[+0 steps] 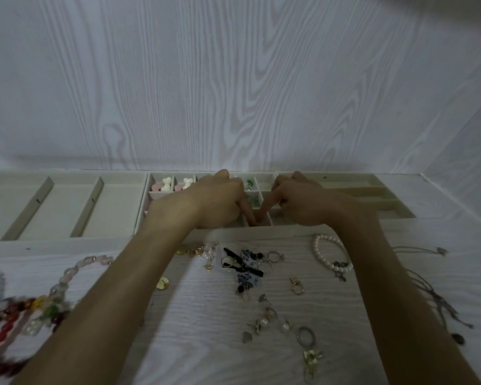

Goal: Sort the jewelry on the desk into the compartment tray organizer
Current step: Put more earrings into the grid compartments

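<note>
A cream compartment tray [265, 179] stands against the back wall. My left hand [217, 201] and my right hand [297, 202] are both over it, fingertips meeting inside a small front compartment [257, 218]. What the fingers hold is hidden. White and pink bear charms [167, 184] fill the tray's back left cells and green pieces [250, 182] lie in a cell between my hands. Loose earrings and rings [250, 262] are scattered on the desk in front of the tray.
A wide tray with long dividers [50, 207] sits at the left, another with long slots [372, 195] at the right. A pearl bracelet [325, 254], bead bracelets [25, 309] at left and grey cord necklaces [433, 298] at right lie on the desk.
</note>
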`<state>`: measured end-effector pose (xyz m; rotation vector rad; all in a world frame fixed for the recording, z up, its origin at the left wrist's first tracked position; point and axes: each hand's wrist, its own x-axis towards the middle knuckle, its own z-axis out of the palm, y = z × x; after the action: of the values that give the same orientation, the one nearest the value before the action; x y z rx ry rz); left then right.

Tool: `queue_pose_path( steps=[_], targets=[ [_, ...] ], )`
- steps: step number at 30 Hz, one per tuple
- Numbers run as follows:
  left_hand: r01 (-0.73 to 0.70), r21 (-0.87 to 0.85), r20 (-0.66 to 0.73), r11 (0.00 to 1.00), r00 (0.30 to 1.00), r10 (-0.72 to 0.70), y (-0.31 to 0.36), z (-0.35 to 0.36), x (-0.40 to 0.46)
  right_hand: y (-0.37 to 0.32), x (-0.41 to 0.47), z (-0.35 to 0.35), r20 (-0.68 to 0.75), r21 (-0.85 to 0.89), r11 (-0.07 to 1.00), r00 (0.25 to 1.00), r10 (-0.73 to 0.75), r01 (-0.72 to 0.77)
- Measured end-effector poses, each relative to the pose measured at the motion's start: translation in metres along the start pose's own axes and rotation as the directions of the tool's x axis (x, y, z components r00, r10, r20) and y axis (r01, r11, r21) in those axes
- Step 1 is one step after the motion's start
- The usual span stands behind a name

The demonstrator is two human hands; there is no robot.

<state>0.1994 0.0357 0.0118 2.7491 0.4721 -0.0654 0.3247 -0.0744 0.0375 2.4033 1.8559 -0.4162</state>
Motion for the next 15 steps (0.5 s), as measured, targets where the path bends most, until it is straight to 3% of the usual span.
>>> queue_pose_path(
  steps=[5,12,15],
  targets=[
    [0.002,-0.047,-0.18,0.999,0.984,-0.011,-0.003,-0.006,-0.002,0.006,-0.004,-0.007,-0.1,0.023,1.0,0.995,0.014,-0.012],
    [0.033,0.055,-0.096,0.998,0.995,-0.028,-0.002,0.005,0.002,0.01,-0.001,-0.003,-0.051,-0.005,1.0,0.998,0.027,-0.027],
    [0.031,0.054,-0.111,0.998,0.994,-0.024,-0.001,0.004,0.002,0.009,-0.004,-0.006,-0.037,0.064,0.998,0.999,0.007,-0.004]
  ],
)
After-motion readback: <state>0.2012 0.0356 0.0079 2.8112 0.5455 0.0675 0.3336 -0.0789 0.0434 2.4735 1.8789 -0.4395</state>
